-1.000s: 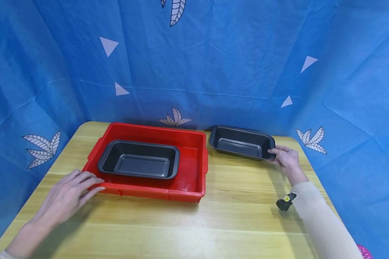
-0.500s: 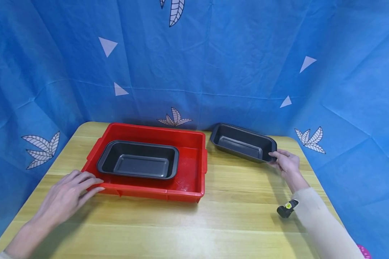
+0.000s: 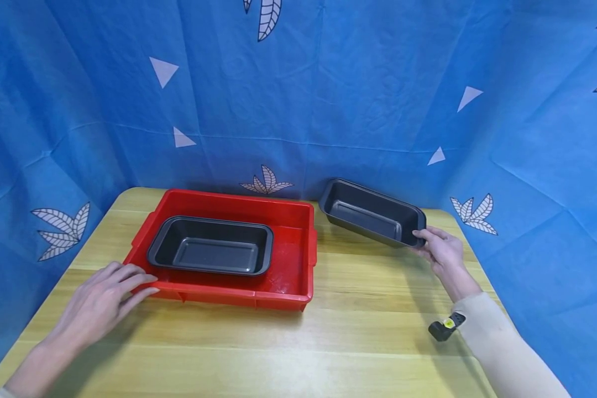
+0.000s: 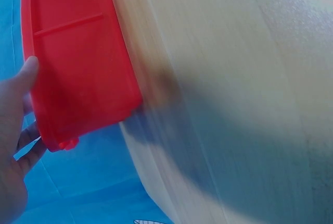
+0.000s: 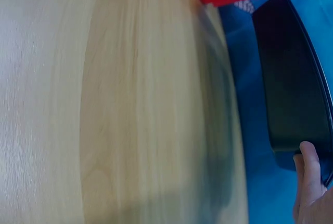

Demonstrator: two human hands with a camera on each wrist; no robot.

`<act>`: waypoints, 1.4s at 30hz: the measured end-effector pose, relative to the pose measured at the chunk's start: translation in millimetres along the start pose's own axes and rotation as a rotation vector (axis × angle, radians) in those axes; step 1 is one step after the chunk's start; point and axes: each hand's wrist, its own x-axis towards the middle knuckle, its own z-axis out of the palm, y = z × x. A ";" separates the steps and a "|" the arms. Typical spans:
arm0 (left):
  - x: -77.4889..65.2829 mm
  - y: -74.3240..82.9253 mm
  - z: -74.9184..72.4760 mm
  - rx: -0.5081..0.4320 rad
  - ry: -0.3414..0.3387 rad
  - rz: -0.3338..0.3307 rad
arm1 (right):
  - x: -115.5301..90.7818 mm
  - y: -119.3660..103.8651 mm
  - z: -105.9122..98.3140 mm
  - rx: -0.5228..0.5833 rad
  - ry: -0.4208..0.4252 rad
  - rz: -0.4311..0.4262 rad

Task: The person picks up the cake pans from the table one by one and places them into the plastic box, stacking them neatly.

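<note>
In the head view, my right hand [image 3: 443, 249] pinches the right end rim of a dark loaf pan [image 3: 368, 215], thumb on top and fingers beneath. The pan tilts, its left end higher; the right wrist view shows its outer wall [image 5: 291, 78] beyond the table edge. A second dark loaf pan [image 3: 214, 251] sits inside a red plastic tray [image 3: 283, 301]. At the tray's near left corner, my left hand [image 3: 101, 301] holds the rim between thumb and fingers. The left wrist view shows the thumb [image 4: 28, 73] at the rim, the other fingers partly hidden.
Under everything is a light wooden table [image 3: 258, 354]. A blue curtain [image 3: 298, 99] with leaf prints hangs close behind the table and along both sides. A small black device [image 3: 445, 326] is strapped at the right sleeve's cuff.
My right hand has raised the loaf pan from the table, its left end swinging up and back. The left hand, the red tray and the pan inside it keep their places.
</note>
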 end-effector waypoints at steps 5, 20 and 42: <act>0.1 0.5 -0.6 -0.005 -0.007 -0.019 | -11.9 -8.7 5.1 0.064 -0.041 -0.010; 0.0 0.0 -1.0 -0.009 -0.012 -0.018 | -47.1 -25.0 28.5 0.083 -0.174 -0.017; 0.0 -0.1 -0.6 0.004 0.000 0.002 | -85.6 -15.1 82.2 0.035 -0.250 -0.035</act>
